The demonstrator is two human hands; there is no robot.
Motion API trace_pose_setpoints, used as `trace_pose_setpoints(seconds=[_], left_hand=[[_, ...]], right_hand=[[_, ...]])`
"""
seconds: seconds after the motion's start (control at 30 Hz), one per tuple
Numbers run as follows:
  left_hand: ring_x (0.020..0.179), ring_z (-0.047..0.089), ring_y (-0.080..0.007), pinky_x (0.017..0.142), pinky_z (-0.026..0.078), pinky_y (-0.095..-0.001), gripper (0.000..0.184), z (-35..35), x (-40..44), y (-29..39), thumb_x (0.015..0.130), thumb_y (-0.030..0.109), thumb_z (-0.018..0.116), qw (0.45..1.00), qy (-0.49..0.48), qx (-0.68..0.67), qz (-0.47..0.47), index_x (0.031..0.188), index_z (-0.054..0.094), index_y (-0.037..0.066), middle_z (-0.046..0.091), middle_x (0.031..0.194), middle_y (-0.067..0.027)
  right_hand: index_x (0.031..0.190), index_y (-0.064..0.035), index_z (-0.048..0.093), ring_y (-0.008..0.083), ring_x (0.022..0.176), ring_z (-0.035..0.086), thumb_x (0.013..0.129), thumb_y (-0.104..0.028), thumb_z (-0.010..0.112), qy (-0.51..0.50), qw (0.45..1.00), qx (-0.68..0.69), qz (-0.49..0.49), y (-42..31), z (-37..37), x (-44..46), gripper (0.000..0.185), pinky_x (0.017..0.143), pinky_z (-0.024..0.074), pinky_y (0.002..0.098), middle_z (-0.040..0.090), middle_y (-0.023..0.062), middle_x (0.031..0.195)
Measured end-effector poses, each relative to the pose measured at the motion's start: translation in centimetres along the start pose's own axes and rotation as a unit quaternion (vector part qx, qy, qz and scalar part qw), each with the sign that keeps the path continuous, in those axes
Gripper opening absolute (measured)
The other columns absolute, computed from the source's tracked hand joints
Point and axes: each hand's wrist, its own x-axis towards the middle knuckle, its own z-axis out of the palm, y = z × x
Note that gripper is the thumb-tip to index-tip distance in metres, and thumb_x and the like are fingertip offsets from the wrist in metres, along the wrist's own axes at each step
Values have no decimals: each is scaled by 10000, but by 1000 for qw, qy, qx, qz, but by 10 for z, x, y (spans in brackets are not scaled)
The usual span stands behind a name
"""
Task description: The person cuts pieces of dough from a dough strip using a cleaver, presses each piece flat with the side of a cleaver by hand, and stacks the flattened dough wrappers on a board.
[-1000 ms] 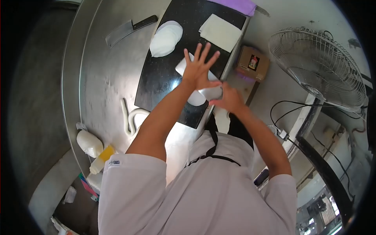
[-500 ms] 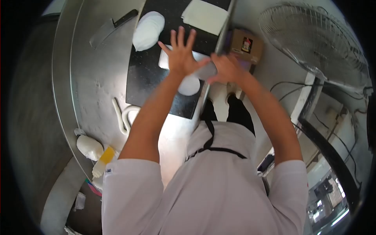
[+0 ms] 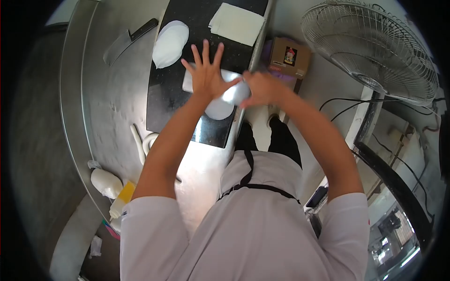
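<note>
My left hand [image 3: 206, 79] is spread open, palm down, over a wide flat metal blade [image 3: 188, 80] on the black board [image 3: 164, 100]. Its fingertips reach past the blade's far edge. At the blade's right end, my right hand [image 3: 265, 89] is closed and blurred; it seems to grip the blade's handle, which is hidden. Just below the blade lies a thin white dough round [image 3: 219, 110]. Farther up the board rest a white overlapping pile of what look like dough rounds [image 3: 171, 44] and a folded cream cloth [image 3: 236, 23].
A black-handled cleaver [image 3: 129, 42] lies on the steel counter [image 3: 108, 103] to the left. Dough ropes [image 3: 137, 143], a white bag [image 3: 107, 182] and a yellow-and-white bottle [image 3: 123, 199] are nearer me. Right of the board are a carton [image 3: 289, 57] and a large fan [image 3: 370, 51].
The view has shifted slightly, so the board and counter items sit lower and farther left. My left hand stays spread over the blade; my right hand stays closed at its end.
</note>
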Motion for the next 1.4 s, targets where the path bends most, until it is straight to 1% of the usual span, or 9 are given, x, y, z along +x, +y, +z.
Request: trace_pose_setpoints(seconds=[0.07,0.2,0.3,0.5,0.67,0.8,0.93,1.2,1.4], left_hand=[[1518,48,-548,1046,71,-847,1200,2,-31,18,667,851,646,998,-59,6,13,1627,253,247,125,1687,-201],[1509,70,-564,1019,56,-867,1188,12,-7,23,678,888,592,999,33,-15,-23,1611,304,211,187,1667,-224],[1511,67,-558,1017,75,-872,1210,8,14,13,681,886,601,998,46,-3,-51,1621,265,203,132,1677,-222],[1518,39,-550,1034,58,-862,1189,11,-16,19,689,864,620,1000,-15,5,7,1626,255,228,102,1684,-218],[1511,78,-553,1044,73,-852,1175,15,20,21,701,860,611,999,38,7,-30,1631,230,252,118,1679,-220],[1522,87,-527,1043,67,-849,1172,18,43,0,697,863,612,997,80,-5,22,1628,233,259,134,1676,-220],[1546,71,-477,1060,68,-836,1089,7,-21,-23,721,822,622,983,-53,-10,175,1608,303,277,119,1695,-177],[1535,158,-414,1152,117,-740,1004,-2,73,-26,791,765,605,965,36,-27,259,1614,258,307,187,1675,-154],[1531,181,-399,1181,107,-702,983,6,34,-6,796,748,611,969,-45,-6,242,1611,270,316,206,1667,-158]], right_hand=[[1126,8,564,484,870,687,614,-666,852,-50,998,-17,45,-1,28,-27,894,772,547,538,685,277,875],[1141,16,549,493,888,681,613,-657,856,-29,999,22,16,23,2,-12,909,776,545,542,687,274,891],[1168,19,530,500,886,679,622,-646,857,15,993,-100,-57,25,-24,14,920,789,540,551,688,273,892],[1191,-6,549,484,948,670,648,-674,829,-99,994,-29,42,4,-4,-17,905,863,514,551,691,262,926],[1209,-3,542,470,946,658,665,-713,799,-42,996,-75,-22,46,-32,20,931,839,524,537,682,254,961],[1219,6,528,470,994,652,678,-735,779,-25,999,-31,2,39,-24,22,950,834,536,531,674,257,967],[1197,63,504,494,926,692,647,-713,816,-58,996,5,73,-9,37,-23,1001,817,564,535,679,311,904],[1187,91,519,504,903,693,671,-655,843,11,993,30,115,-4,-1,9,963,829,553,538,678,335,907],[1178,49,540,489,914,688,630,-661,865,26,995,18,94,15,30,-21,954,836,543,516,680,306,901]])
